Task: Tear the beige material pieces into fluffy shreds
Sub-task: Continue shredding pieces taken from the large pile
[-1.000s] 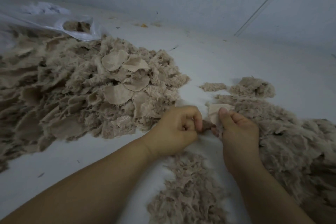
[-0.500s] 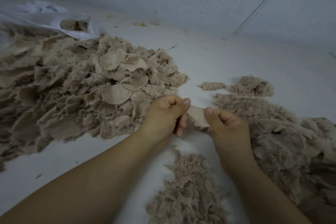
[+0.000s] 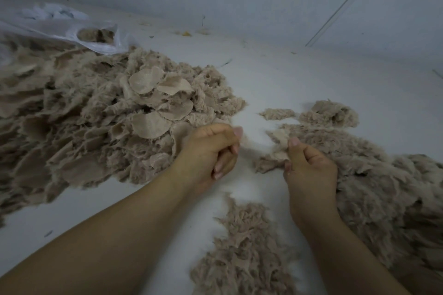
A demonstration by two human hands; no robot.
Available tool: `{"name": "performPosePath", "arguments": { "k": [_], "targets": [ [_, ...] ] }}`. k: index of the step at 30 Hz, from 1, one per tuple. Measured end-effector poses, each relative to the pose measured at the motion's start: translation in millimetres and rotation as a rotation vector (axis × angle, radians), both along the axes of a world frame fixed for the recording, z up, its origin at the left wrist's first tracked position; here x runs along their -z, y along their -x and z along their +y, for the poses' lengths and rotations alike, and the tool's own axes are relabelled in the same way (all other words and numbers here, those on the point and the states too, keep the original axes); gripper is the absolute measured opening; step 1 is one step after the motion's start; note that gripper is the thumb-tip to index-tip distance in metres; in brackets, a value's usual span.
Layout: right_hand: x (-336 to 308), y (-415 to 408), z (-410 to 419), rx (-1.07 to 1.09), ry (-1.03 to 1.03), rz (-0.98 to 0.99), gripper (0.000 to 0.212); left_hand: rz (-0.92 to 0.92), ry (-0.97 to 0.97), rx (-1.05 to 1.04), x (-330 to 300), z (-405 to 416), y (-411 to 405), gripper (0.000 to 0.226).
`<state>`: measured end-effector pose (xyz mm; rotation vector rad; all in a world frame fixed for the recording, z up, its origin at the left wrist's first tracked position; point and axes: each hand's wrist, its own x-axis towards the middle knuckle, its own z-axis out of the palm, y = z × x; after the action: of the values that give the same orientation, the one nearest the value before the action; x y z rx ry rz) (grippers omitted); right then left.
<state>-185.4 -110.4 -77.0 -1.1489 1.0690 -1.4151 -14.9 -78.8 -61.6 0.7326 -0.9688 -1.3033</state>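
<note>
Two hands hovered apart over the white floor. The right hand pinched a beige piece beside the shred heap; the left hand curled, its hold unclear, near the uncut pile.

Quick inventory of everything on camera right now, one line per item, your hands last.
untorn pile: one, beige, left, flat round pieces on top
shredded heap: one, beige, right
small shred pile: one, beige, bottom centre between the forearms
loose tuft: one, beige, beyond the hands
plastic bag: one, clear, far left, beige material inside
work surface: white
left hand: fingers curled, contents unclear
right hand: grip on a beige piece
</note>
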Motion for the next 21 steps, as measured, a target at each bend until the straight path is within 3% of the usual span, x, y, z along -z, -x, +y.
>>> {"name": "performPosePath", "arguments": {
  "k": [3,5,7,11,16,21],
  "targets": [
    [-0.1,-0.6,2.3,-0.048,0.069,0.034,0.054,-0.254,0.037,0.292,-4.3,7.2,0.0,0.036],
    [-2.1,-1.5,4.6,-0.106,0.131,0.043,0.051,-0.389,0.002,0.332,-6.4,10.7,5.7,0.057],
    [-6.5,-3.3,8.1,-0.168,0.168,0.053,0.043,-0.386,-0.084,0.238,-6.5,8.4,10.9,0.068],
    [-7.8,-4.6,9.4,-0.227,0.174,0.070,0.052,-0.394,-0.237,0.163,-5.9,2.8,16.5,0.056],
    [-9.2,-4.8,11.0,-0.266,0.180,0.105,0.071,-0.430,-0.194,0.291,-6.1,3.7,12.9,0.034],
    [-11.5,-5.7,12.4,-0.193,0.178,0.129,0.052,-0.324,-0.142,0.184,-3.5,5.0,13.1,0.026]
  ]
}}
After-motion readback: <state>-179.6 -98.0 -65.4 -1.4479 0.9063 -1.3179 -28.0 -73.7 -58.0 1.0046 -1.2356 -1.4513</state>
